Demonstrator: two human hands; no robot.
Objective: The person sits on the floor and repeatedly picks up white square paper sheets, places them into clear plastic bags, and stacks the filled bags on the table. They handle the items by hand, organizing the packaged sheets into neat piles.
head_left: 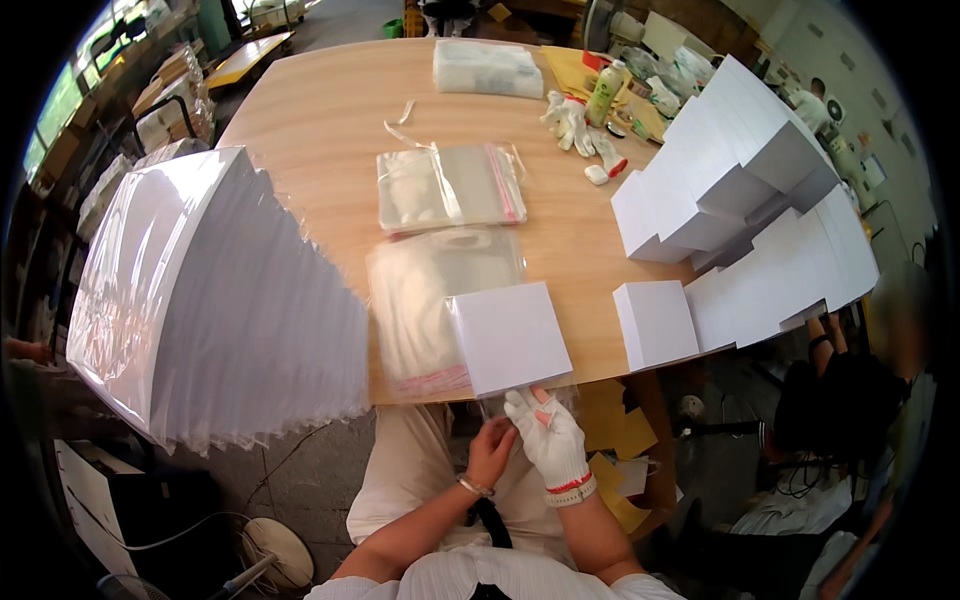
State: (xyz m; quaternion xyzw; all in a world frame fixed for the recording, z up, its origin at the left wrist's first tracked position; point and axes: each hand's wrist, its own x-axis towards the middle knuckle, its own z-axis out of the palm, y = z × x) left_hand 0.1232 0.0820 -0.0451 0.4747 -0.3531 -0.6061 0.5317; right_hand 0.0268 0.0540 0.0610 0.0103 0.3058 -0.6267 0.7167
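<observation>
A white square block, a box or a paper stack, lies at the table's near edge, with clear film showing around its near end. My right hand, in a white knit glove with some fingertips bare, is at that near end, its fingers curled against the film. Just left of it, my bare left hand has its fingers drawn together beside the film's edge. Exactly what the left fingers pinch is hidden. Flat clear plastic bags with a pink strip lie under and left of the block.
Film-wrapped white blocks stand piled at left; bare white ones rise in steps at right. A tied bag bundle, white gloves and a green bottle lie farther back. Below the right edge is an open carton.
</observation>
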